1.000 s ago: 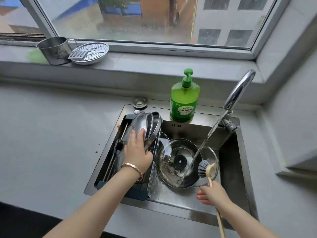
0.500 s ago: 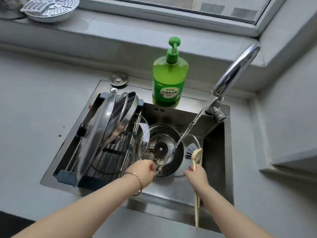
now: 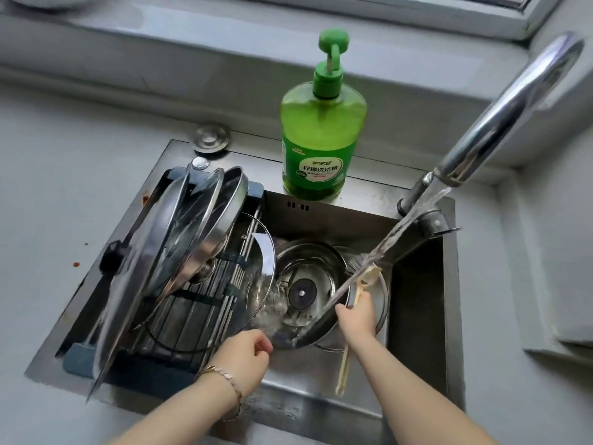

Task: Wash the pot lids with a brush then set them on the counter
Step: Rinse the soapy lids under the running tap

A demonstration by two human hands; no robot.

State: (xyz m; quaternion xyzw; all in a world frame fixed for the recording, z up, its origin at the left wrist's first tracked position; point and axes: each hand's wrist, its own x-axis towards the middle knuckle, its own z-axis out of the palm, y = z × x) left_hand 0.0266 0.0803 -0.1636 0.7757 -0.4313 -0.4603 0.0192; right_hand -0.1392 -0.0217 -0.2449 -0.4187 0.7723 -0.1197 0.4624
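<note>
Knobbed lid point(image 3: 301, 293) in the sink point(image 3: 420, 316) under the faucet point(image 3: 513, 101) stream, brush point(image 3: 369, 276) beside it.
The right hand point(image 3: 356, 316) is wrapped round the brush handle, with the head near the lid's far-right rim and the lid just ahead of both hands. The left hand point(image 3: 247, 358) has its fingers curled at the lid's near-left edge, but splashing water hides whether they pinch it. More lids point(image 3: 160, 252) stand on edge in the rack point(image 3: 205, 300) at left.
</note>
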